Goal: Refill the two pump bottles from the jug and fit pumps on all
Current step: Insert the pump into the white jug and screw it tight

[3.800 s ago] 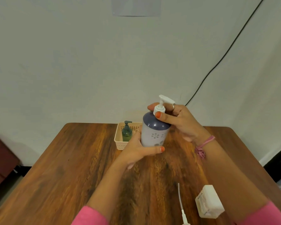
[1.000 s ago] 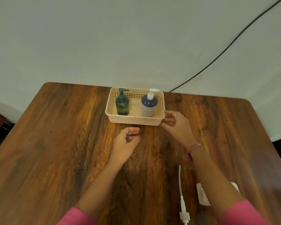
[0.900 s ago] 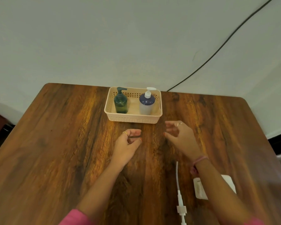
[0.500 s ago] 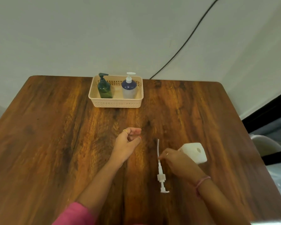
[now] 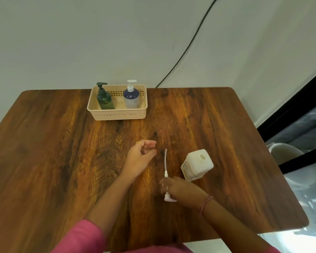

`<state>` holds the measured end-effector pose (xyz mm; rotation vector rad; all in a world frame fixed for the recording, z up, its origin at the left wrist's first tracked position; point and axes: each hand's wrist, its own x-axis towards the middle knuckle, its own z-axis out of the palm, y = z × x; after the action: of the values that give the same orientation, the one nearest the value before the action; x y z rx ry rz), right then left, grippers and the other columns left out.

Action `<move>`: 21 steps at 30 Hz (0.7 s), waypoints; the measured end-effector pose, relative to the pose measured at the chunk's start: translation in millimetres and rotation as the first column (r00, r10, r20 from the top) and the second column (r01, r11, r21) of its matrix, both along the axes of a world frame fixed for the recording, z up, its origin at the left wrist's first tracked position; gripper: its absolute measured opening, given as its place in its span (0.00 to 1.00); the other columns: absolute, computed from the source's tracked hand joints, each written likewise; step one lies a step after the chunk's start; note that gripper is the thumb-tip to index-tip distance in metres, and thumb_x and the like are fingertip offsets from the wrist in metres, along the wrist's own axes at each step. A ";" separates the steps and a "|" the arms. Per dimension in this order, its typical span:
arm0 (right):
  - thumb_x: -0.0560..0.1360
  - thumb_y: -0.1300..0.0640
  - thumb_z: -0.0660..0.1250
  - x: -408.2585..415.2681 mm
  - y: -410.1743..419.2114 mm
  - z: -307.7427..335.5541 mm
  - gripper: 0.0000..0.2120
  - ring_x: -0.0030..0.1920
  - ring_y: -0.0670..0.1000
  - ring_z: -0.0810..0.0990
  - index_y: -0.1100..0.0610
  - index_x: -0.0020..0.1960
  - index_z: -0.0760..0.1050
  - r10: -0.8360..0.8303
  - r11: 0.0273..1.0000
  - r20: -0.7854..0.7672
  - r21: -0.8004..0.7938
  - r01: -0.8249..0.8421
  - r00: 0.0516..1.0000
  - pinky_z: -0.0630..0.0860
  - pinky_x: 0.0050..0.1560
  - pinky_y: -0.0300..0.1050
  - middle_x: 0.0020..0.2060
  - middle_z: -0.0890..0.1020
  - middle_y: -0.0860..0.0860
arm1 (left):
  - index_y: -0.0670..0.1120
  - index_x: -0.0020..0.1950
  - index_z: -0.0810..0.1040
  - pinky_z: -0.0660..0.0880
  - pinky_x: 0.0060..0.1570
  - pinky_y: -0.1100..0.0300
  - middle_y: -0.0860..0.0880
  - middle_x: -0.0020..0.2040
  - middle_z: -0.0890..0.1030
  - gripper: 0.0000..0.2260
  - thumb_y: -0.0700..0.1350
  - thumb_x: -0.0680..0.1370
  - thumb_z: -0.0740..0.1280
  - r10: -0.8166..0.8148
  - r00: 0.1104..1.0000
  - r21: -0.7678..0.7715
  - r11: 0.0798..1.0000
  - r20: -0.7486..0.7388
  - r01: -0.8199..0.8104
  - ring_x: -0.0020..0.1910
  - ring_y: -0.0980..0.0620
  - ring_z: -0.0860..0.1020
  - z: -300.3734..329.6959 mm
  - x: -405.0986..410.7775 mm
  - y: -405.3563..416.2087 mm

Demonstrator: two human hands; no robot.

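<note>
A green pump bottle [image 5: 104,98] and a blue-topped pump bottle [image 5: 131,96], both with pumps on, stand in a beige basket [image 5: 117,114] at the table's far side. A white jug [image 5: 197,167] with an open hole in its top stands near the front right. A loose white pump [image 5: 166,167] with a long tube lies left of the jug. My right hand [image 5: 181,188] rests over the pump's head, fingers closing around it. My left hand [image 5: 140,157] hovers loosely curled above the table and holds nothing.
The wooden table [image 5: 53,161] ends close on the right, where a dark frame [image 5: 290,110] and a white chair [image 5: 285,154] stand. A black cable [image 5: 190,42] runs down the wall behind the basket.
The blue-topped bottle went from my hands into the basket. My right hand drew back from the basket to the loose pump and now lies on its head. My view swung rightwards.
</note>
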<state>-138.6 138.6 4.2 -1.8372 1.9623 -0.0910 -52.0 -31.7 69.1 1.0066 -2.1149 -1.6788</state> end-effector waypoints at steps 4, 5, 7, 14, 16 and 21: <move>0.73 0.70 0.64 -22.9 -9.6 52.8 0.13 0.56 0.49 0.75 0.64 0.57 0.77 -0.190 0.938 0.266 -0.236 0.255 0.945 0.70 0.58 0.31 0.59 0.76 0.57 | 0.50 0.60 0.77 0.74 0.47 0.65 0.54 0.57 0.79 0.14 0.36 0.76 0.66 0.061 0.998 0.008 0.998 0.026 -0.062 0.50 0.58 0.78 -5.2 -7.0 -1.9; 0.73 0.70 0.64 -29.3 -11.4 69.2 0.13 0.58 0.48 0.75 0.63 0.56 0.77 -0.254 0.903 0.315 -0.263 0.341 0.915 0.67 0.55 0.25 0.58 0.77 0.55 | 0.49 0.61 0.76 0.75 0.48 0.64 0.53 0.58 0.79 0.15 0.35 0.76 0.66 0.064 0.997 0.003 0.998 0.041 -0.064 0.52 0.57 0.78 -6.8 -10.1 -0.4; 0.72 0.69 0.69 -42.6 -9.8 96.2 0.14 0.55 0.44 0.78 0.58 0.55 0.76 -0.325 0.787 0.428 -0.373 0.492 0.844 0.68 0.51 0.24 0.54 0.79 0.50 | 0.47 0.63 0.74 0.77 0.52 0.60 0.50 0.60 0.78 0.18 0.33 0.75 0.67 0.022 0.995 0.003 1.000 0.094 -0.022 0.54 0.55 0.77 -10.4 -16.8 6.7; 0.73 0.62 0.71 -69.7 4.6 146.3 0.15 0.53 0.41 0.79 0.57 0.59 0.75 -0.365 0.503 0.615 -0.502 0.704 0.699 0.76 0.49 0.31 0.52 0.80 0.45 | 0.48 0.78 0.55 0.66 0.68 0.57 0.51 0.75 0.63 0.46 0.50 0.68 0.79 -0.364 0.904 -0.035 0.924 0.225 0.381 0.74 0.51 0.64 -24.5 -51.8 78.7; 0.75 0.61 0.69 -74.6 5.9 150.7 0.15 0.54 0.45 0.80 0.57 0.60 0.75 -0.366 0.493 0.614 -0.510 0.706 0.699 0.76 0.52 0.34 0.54 0.81 0.48 | 0.49 0.78 0.50 0.64 0.71 0.54 0.51 0.75 0.62 0.51 0.49 0.66 0.80 -0.419 0.895 0.024 0.907 0.152 0.421 0.74 0.50 0.63 -29.1 -62.2 94.4; 0.76 0.56 0.68 -77.5 7.1 157.6 0.14 0.52 0.46 0.81 0.54 0.61 0.76 -0.385 0.437 0.666 -0.479 0.762 0.639 0.79 0.52 0.40 0.51 0.83 0.49 | 0.49 0.71 0.62 0.74 0.60 0.60 0.55 0.60 0.71 0.38 0.48 0.67 0.79 -0.350 0.932 -0.060 0.932 0.090 0.356 0.64 0.53 0.72 -45.3 -72.7 93.9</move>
<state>-216.1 145.7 161.8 -1.1167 2.2403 -1.6370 -124.7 62.2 23.8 0.7091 -2.5124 -1.7183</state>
